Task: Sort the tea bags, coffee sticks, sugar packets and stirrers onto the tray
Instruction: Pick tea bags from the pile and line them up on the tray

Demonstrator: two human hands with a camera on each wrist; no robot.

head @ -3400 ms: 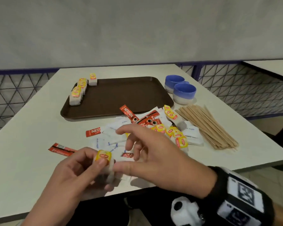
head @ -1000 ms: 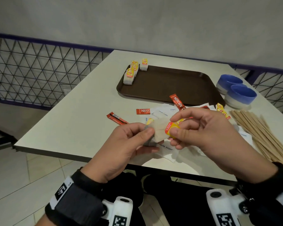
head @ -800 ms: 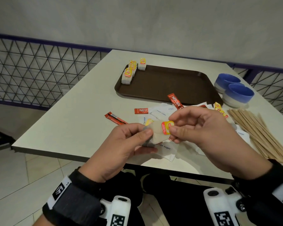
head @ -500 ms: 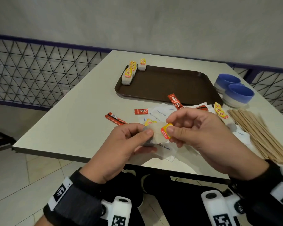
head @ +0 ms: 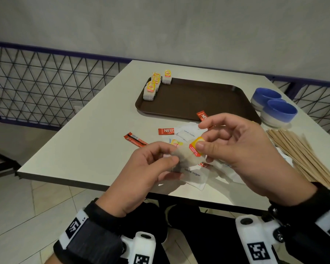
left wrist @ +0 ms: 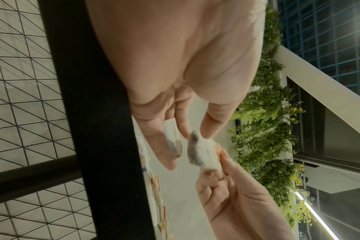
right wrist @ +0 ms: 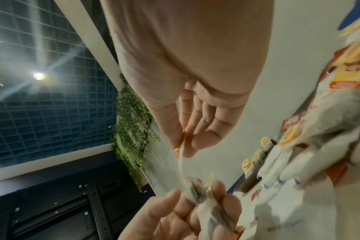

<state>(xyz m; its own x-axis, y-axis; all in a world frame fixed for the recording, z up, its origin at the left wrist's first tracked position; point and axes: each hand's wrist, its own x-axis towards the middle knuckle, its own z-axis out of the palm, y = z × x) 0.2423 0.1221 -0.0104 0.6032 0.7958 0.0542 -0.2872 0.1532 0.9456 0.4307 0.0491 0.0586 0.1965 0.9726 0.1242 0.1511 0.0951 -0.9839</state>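
Early stage. Tray (head: 194,100), upper centre: only tea bag row (head: 154,84) at its left edge. Left hand (head: 151,168) and right hand (head: 236,149) jointly pinch one tea bag (head: 189,155) above bench (head: 84,149). Coffee sticks (head: 166,131), sugar packets (head: 194,176), stirrers (head: 301,157) unsorted on bench.

"white sugar" on sugar packet (head: 193,175); "NESC" on coffee stick (head: 166,131)

A café or canteen seating area, by its furnishings: a plain white table (head: 80,149) at frame centre carrying a brown serving tray (head: 194,100), with a second table edge at the far right, wire-mesh partitions (head: 36,88) with purple rails at left, hanging greenery (left wrist: 263,129) beside a large gridded window (right wrist: 41,113), and tiled floor at lower left
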